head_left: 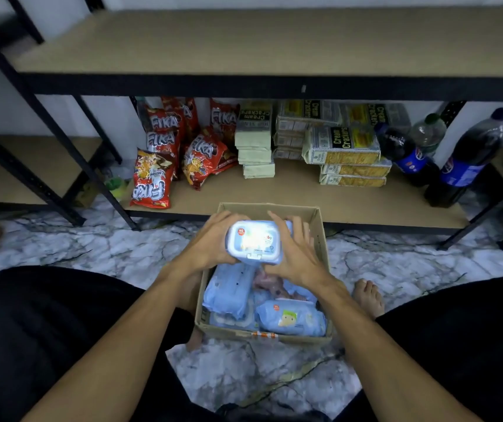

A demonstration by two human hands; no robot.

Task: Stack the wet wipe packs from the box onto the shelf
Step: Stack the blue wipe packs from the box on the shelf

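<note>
Wet wipe pack between left hand and right hand, above box

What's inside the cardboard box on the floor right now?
Light blue wet wipe packs, one face up, plus something pinkish. The held pack hides the box's far part; lower layers are covered.

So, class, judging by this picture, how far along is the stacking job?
Done: nothing visible; no wipes on the shelf yet. In hand: left hand and right hand hold one wet wipe pack over the box. Left: several packs lie in the box.
</note>
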